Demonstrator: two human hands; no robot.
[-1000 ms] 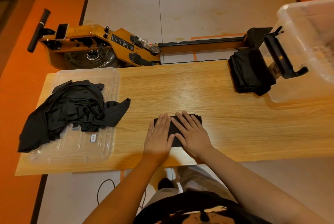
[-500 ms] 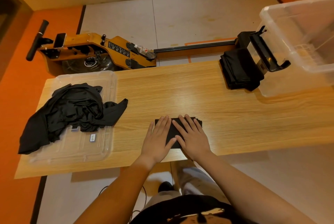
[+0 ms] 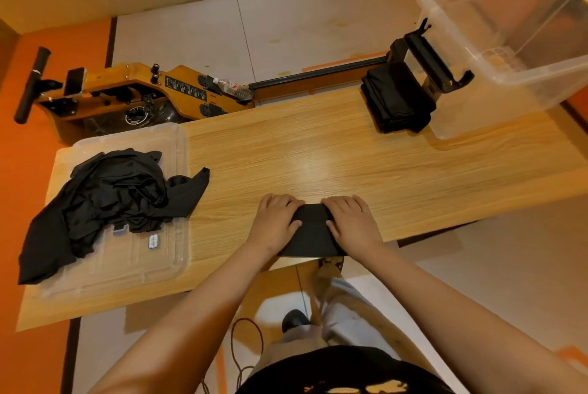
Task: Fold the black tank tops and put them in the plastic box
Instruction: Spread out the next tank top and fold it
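The table (image 3: 350, 155) carries a clear lid (image 3: 133, 266) at left, a folded top (image 3: 313, 234) at its near edge, a stack (image 3: 394, 101) and box (image 3: 509, 43) far right.

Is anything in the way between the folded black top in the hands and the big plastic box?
Nothing visible blocks it. Bare table lies between the folded top, held by the left hand and right hand, and the plastic box. The stack of folded tops sits off to the box's left side.

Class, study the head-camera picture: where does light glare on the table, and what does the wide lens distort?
Head view: a pale sheen on the wooden table beyond the folded tank top, which shows as near-flat black; the plastic box stretches toward the corner, forearms balloon.
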